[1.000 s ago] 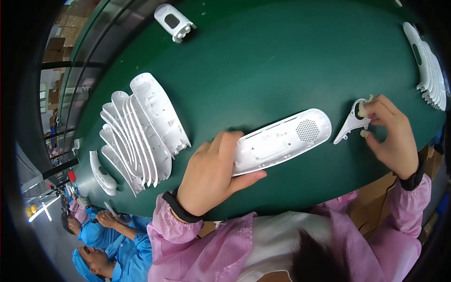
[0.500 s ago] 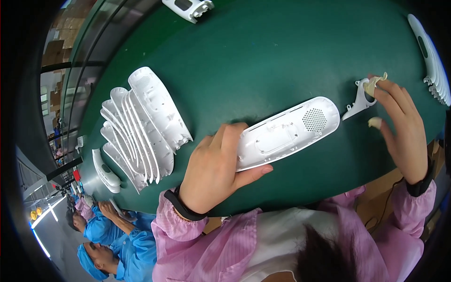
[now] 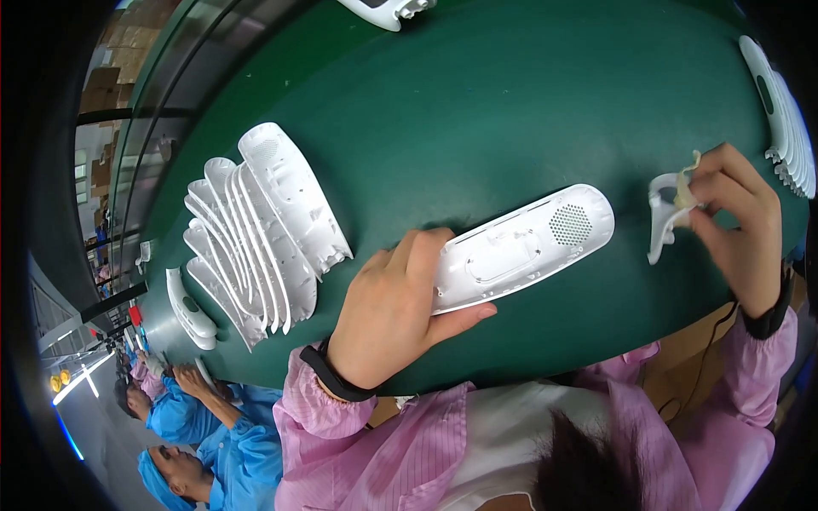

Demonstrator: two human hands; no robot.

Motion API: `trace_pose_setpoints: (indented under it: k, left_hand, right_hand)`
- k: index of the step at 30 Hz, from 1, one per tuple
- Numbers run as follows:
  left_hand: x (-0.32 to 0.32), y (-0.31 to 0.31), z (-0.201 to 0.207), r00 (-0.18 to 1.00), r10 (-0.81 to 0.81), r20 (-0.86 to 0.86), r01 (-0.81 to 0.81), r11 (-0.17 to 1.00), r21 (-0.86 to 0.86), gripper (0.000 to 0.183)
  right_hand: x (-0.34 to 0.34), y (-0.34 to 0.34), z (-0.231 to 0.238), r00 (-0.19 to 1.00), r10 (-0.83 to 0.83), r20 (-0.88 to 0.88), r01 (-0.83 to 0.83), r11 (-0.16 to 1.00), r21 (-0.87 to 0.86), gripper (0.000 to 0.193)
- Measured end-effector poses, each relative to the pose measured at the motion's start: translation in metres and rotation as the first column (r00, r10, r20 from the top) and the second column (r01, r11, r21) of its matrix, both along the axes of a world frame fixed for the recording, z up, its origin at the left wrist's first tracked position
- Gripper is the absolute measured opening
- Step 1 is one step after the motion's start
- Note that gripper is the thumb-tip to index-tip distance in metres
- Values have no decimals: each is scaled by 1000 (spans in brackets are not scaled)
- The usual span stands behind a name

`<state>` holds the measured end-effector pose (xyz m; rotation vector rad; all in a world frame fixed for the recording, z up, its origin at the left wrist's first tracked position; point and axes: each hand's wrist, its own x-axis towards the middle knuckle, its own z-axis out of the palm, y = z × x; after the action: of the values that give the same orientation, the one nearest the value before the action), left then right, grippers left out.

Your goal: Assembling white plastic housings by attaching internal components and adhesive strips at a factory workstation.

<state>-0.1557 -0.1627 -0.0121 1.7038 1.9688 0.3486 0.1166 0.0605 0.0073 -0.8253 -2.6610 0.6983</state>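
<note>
A long white plastic shell (image 3: 504, 247), hollow side up, lies slanted over the green table with a round patch of small holes at its far right end. My left hand (image 3: 379, 311) grips its lower left end, thumb along the near edge and fingers over the far one. Off to the right, my right hand (image 3: 740, 223) pinches a small white plastic bracket (image 3: 659, 223), which has a ring at the top and a narrow tail hanging down. Pale finger covers sit on the pinching fingertips, partly hiding the ring. The bracket is apart from the shell.
A fanned row of similar white shells (image 3: 294, 200) lies to the left on the green table (image 3: 511, 111). Beyond it is a single white casing (image 3: 189, 311). More white casings stand at the right edge (image 3: 791, 128) and top (image 3: 383, 12). Co-workers in blue (image 3: 247, 451) sit at lower left.
My right hand has closed on the bracket and lifted it from the table, turning it tail-down. The left hand still holds the shell in nearly the same place.
</note>
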Motion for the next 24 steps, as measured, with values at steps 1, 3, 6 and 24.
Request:
trace_pose_setpoints:
  k: [1, 3, 6, 24]
  left_hand:
    - [-1, -1, -1, 1000, -1, 1, 1, 1000, -3, 78]
    - [-4, -4, -2, 999, -35, -38, 38, 994, 106, 72]
    - [-4, -2, -3, 999, -47, -27, 50, 993, 112, 71]
    - [4, -5, -2, 995, -97, 34, 93, 991, 98, 68]
  right_hand:
    - [-8, -10, 2, 993, 14, -115, -17, 1000, -24, 24]
    - [-26, -27, -2, 987, 30, -157, -29, 1000, 8, 19]
    - [-45, -44, -6, 996, 84, -26, -77, 978, 193, 22]
    - [-63, -69, -18, 996, 61, -64, -41, 962, 269, 23]
